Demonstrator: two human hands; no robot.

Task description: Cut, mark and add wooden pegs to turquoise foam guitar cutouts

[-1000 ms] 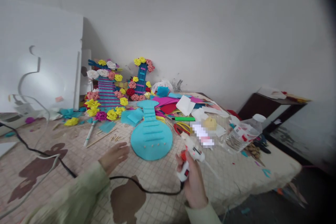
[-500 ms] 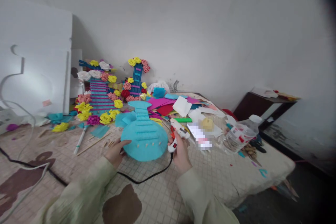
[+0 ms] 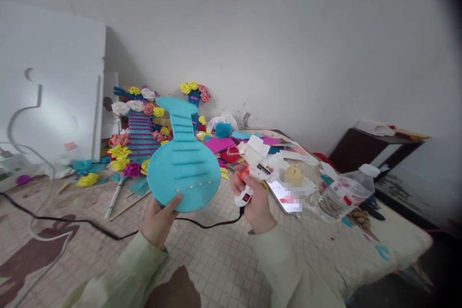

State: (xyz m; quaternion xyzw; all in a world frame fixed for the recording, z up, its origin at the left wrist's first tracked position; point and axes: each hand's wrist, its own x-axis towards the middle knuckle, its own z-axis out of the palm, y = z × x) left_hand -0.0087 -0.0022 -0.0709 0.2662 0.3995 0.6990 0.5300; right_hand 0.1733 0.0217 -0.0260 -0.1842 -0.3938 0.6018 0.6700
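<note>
A flat turquoise guitar-shaped cutout is held up off the table by my left hand, thumb on its front lower edge and the other fingers behind it. Raised ridges run across its neck and body, and a row of small pale dabs or beads crosses its lower part. My right hand is wrapped round a white glue gun with an orange trigger. The glue gun points up and left, apart from the cutout. A black cord hangs from its handle and runs left.
Flower-covered craft pieces lean at the back left beside a white board. Coloured paper scraps, a phone and a clear plastic bottle lie or stand rightward. A white marker and thin sticks lie left.
My left hand has lifted the turquoise cutout and tilted it more upright, with the thumb now on its front. My right hand has raised the glue gun slightly. The view has shifted a little.
</note>
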